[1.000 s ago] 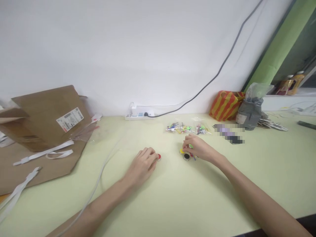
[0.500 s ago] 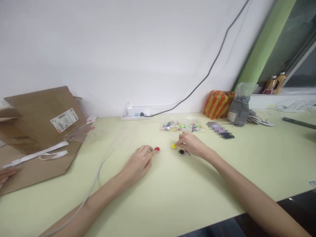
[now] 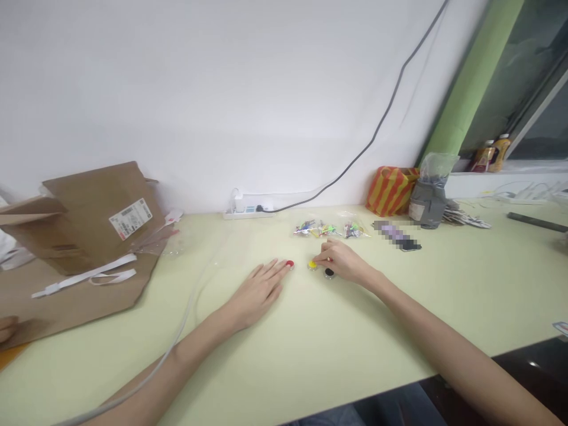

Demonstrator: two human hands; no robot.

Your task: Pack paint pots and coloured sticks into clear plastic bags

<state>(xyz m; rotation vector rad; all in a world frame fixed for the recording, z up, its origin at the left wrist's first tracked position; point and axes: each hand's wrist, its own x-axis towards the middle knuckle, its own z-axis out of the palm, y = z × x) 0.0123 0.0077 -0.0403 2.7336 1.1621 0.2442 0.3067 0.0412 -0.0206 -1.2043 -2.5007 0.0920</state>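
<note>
Head view looks down at a pale green bench (image 3: pixel 390 319). The left hand (image 3: pixel 256 296) lies flat and spread, with its fingertips just beside a red disc (image 3: pixel 290 264) near the middle of the bench. The right hand (image 3: pixel 344 264) has its fingers pressed together. They touch a yellow disc (image 3: pixel 313 265), but I cannot tell if they pinch it. A black disc (image 3: pixel 329 273) sits just beside that hand. Little bags of bright parts (image 3: pixel 328 229) lie near the back edge, close to a white power strip (image 3: pixel 247 213). A brown paper bag (image 3: pixel 89 225) sits at the left end.
</note>
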